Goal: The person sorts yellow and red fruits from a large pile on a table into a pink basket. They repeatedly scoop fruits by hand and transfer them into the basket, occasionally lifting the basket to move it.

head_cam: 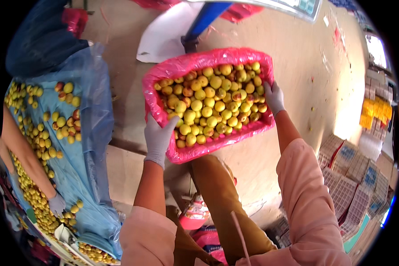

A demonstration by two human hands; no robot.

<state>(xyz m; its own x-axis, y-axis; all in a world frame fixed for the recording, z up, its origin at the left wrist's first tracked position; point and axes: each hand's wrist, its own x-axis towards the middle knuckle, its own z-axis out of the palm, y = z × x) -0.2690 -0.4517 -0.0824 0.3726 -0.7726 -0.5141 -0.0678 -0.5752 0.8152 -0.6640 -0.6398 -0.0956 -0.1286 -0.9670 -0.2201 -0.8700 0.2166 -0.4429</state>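
Between my gloved hands is a crate lined with pink plastic film (207, 56), tilted slightly in the view. Many yellow-green jujube-like fruits (207, 101), some with brown-red patches, fill most of it. My left hand (158, 138) grips its near left corner, thumb over the rim. On the right end, my right hand (274, 97) holds the rim, its fingers partly hidden by the film. The crate is above the floor, in front of my legs.
At left, a table covered with blue sheeting (66, 163) bears loose fruit, where a co-worker's gloved hand (57, 204) reaches. A blue post (204, 23) stands just beyond the crate. Stacked plastic crates (349, 179) stand at right. Below is a pink-and-white bag (197, 212).
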